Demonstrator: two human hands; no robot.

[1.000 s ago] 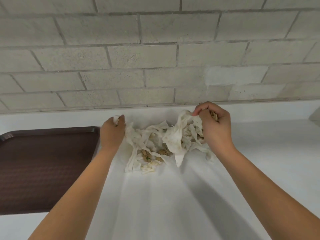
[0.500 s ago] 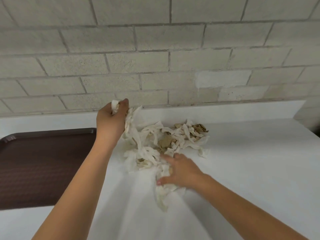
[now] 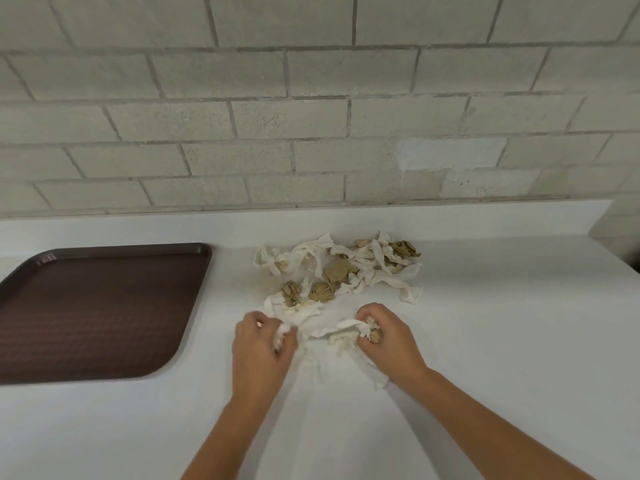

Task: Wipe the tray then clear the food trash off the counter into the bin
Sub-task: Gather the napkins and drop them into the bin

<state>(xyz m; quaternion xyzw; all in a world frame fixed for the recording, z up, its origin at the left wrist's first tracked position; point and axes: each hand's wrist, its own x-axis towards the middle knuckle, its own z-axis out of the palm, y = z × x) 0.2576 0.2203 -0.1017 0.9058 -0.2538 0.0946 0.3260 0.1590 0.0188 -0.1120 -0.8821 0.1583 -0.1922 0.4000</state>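
Note:
A heap of food trash (image 3: pixel 341 268), torn white paper strips mixed with crumpled brown wads, lies on the white counter (image 3: pixel 485 341) near the back wall. My left hand (image 3: pixel 261 344) grips the near left end of the white strips. My right hand (image 3: pixel 384 334) grips strips and a brown wad at the near right end. A white strip stretches between both hands, and more paper hangs under the right wrist. A dark brown tray (image 3: pixel 93 313) sits bare on the counter to the left. No bin is in view.
A grey block wall (image 3: pixel 311 116) rises behind the counter's low white backsplash. The counter ends at the far right, where a dark gap (image 3: pixel 635 261) shows.
My left hand came down from the raised far-left end of the pile to the near edge. My right hand closed on strips there. The pile now lies spread out behind both hands.

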